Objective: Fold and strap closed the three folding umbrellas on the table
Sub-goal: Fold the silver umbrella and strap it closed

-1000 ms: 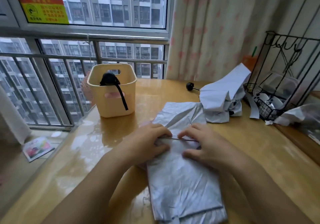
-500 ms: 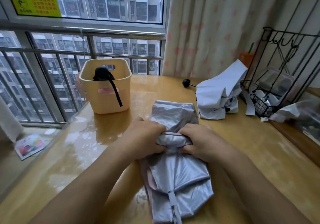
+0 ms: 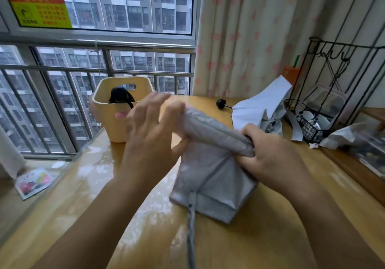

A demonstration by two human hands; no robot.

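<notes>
A silver-grey folding umbrella is lifted off the wooden table between both hands. Its upper part is rolled into a tight tube; loose canopy hangs below, and its strap dangles toward me. My left hand pinches the tube's far end with several fingers spread. My right hand is closed around the tube's near end. A second umbrella, pale and crumpled with a black knob handle, lies at the back right. A black umbrella stands in the yellow basket.
A black wire rack with boxes stands at the right edge, with a crumpled bag beside it. Window railing runs along the table's left and far side. A curtain hangs behind. A leaflet lies on the floor at left.
The silver umbrella lay flat under both palms; the hands gathered its canopy, then lifted it off the table and rolled the top into a tube. The strap now hangs free.
</notes>
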